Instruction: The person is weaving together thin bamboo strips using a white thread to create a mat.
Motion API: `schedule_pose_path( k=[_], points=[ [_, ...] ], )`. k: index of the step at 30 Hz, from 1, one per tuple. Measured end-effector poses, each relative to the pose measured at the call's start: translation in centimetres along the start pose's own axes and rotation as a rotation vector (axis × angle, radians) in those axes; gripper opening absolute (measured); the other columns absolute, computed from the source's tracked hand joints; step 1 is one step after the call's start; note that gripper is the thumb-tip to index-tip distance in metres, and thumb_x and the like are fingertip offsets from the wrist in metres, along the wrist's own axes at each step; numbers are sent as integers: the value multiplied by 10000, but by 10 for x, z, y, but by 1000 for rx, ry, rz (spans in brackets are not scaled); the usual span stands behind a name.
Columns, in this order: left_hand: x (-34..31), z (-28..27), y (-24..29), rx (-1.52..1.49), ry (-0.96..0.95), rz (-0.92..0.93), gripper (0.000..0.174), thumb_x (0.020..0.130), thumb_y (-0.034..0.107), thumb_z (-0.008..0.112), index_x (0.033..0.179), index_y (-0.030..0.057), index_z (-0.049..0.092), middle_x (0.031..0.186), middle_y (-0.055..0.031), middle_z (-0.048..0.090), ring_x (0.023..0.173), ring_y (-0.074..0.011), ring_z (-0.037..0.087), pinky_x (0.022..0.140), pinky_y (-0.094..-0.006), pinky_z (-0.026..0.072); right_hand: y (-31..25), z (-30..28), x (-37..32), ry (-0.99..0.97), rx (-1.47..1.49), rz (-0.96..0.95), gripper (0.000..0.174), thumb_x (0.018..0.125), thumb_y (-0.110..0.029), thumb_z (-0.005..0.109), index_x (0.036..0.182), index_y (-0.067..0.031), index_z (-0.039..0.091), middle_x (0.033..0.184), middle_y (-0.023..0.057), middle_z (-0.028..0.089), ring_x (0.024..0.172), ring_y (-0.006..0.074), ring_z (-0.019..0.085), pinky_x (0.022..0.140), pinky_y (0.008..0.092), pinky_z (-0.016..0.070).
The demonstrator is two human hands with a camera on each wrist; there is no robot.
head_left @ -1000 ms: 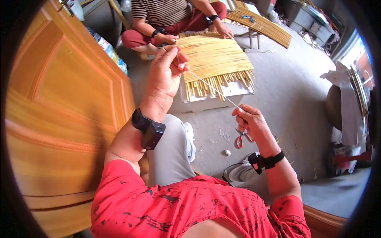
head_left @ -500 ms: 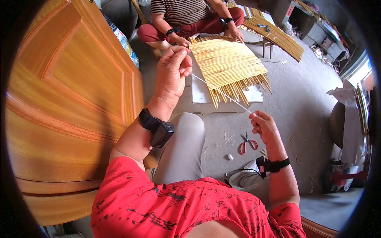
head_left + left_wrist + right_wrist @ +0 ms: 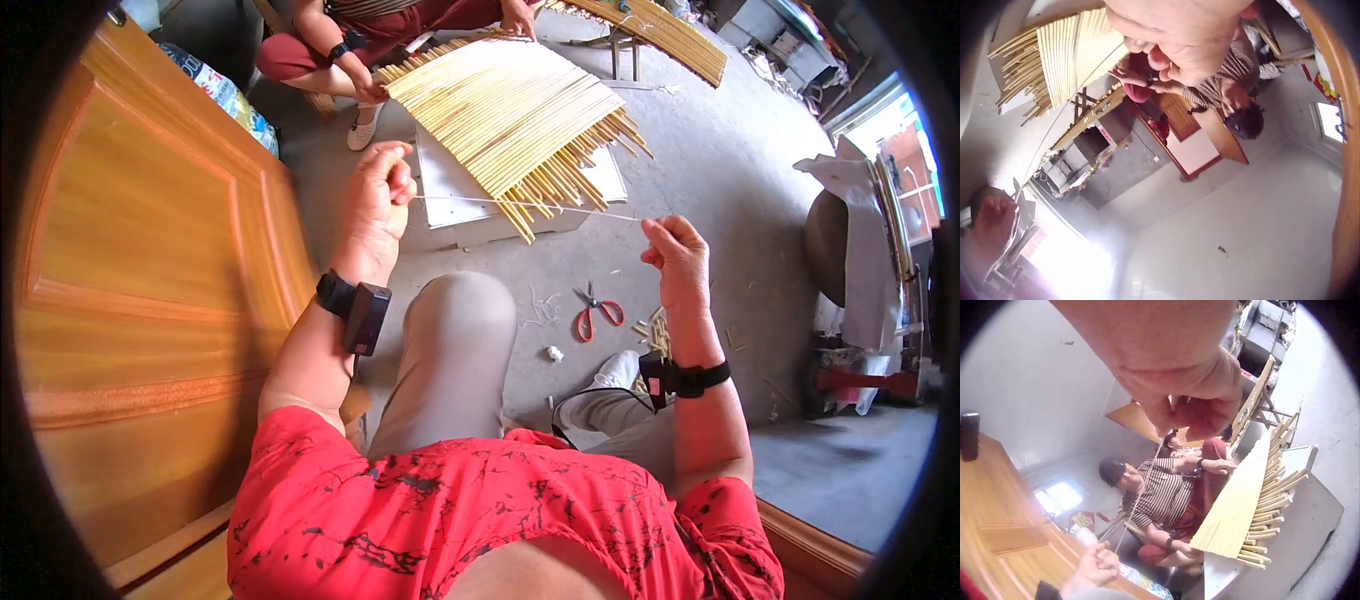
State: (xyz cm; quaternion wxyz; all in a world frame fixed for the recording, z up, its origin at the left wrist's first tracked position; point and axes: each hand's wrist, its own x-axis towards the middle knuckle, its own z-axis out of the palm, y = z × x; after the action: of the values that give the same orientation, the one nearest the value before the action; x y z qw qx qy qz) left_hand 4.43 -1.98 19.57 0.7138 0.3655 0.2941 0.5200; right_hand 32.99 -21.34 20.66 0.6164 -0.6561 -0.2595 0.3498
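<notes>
Both hands pinch one thin white string [image 3: 590,213], the left hand [image 3: 378,190] and right hand [image 3: 678,258] each with fingers curled on an end, stretching it taut in the air just before the bamboo mat [image 3: 500,100]. Even pull and firm pinches should, I judge, stop slipping or sagging.

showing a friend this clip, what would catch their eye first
A thin white string stretched taut between the left hand and right hand, both pinching it, mid-frame. Beyond it a mat of yellow sticks lies on a white board; red scissors lie on the floor below the right hand.
</notes>
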Motion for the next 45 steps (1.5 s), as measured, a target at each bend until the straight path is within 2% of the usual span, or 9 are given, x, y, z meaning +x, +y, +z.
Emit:
schedule_pose_path(
  k=[6, 7, 11, 15, 18, 25, 30, 34, 45],
  points=[
    [33, -41, -66, 197, -135, -347, 246, 815, 209, 580, 997, 44, 570, 949, -103, 569, 852, -154, 532, 737, -294, 431, -1, -3, 14, 104, 418, -32, 116, 774, -15, 598, 707, -77, 526, 767, 65, 614, 661, 182, 603, 643, 320, 512],
    [46, -53, -73, 359, -112, -320, 460, 791, 290, 609, 1146, 23, 485, 1103, -137, 499, 1007, -197, 465, 821, -344, 397, 0, -7, 16, 84, 421, -20, 131, 778, -5, 586, 698, -78, 513, 790, 80, 617, 665, 186, 605, 643, 322, 508],
    [118, -92, -67, 521, 149, -262, 861, 706, 397, 673, 1312, -3, 209, 1236, -200, 386, 1112, -299, 386, 875, -400, 361, 11, -27, 30, 15, 340, -9, 159, 798, -10, 550, 677, -79, 473, 749, 90, 603, 603, 190, 593, 579, 300, 492],
    [221, -160, -79, 378, 224, -220, 897, 664, 380, 726, 1300, -4, 224, 1346, -170, 262, 1265, -316, 210, 970, -475, 285, 39, -21, 28, -55, 69, 170, 104, 837, -63, 509, 744, -56, 463, 684, 83, 572, 550, 180, 576, 536, 291, 490],
    [265, -182, -97, -24, 165, -58, 444, 766, 124, 651, 1165, 48, 473, 1048, -82, 580, 885, -174, 589, 747, -284, 485, 68, -1, 22, -94, -59, 406, 119, 862, -123, 511, 778, -50, 468, 683, 74, 565, 562, 168, 580, 539, 290, 499],
    [233, -176, -102, 1, 329, -87, 366, 792, 144, 594, 1131, 32, 514, 1080, -61, 565, 945, -156, 552, 795, -278, 427, 124, 73, 46, -287, -119, 597, 155, 867, -196, 531, 860, -49, 480, 789, 89, 573, 668, 178, 598, 581, 301, 510],
    [159, -167, -90, 34, 455, -131, 387, 781, 109, 585, 1146, 22, 493, 1095, -63, 553, 953, -163, 546, 776, -285, 434, 165, 67, 81, 104, 360, 493, 149, 866, -181, 527, 899, -43, 481, 860, 119, 572, 797, 244, 594, 660, 361, 523],
    [94, -162, -102, -105, 492, -153, 373, 806, 103, 582, 1152, 4, 480, 1114, -72, 541, 981, -166, 525, 865, -307, 408, 174, 31, 107, 240, 282, 370, 131, 856, -176, 537, 840, -53, 495, 777, 105, 577, 684, 232, 593, 598, 358, 525],
    [32, -154, -132, -156, 422, -375, 396, 787, 168, 643, 1130, 97, 461, 1006, -40, 569, 872, -173, 576, 725, -330, 502, 171, -13, 181, 397, 35, 407, 190, 800, -226, 616, 827, -43, 573, 800, 77, 577, 703, 208, 569, 562, 339, 474]
  ],
)
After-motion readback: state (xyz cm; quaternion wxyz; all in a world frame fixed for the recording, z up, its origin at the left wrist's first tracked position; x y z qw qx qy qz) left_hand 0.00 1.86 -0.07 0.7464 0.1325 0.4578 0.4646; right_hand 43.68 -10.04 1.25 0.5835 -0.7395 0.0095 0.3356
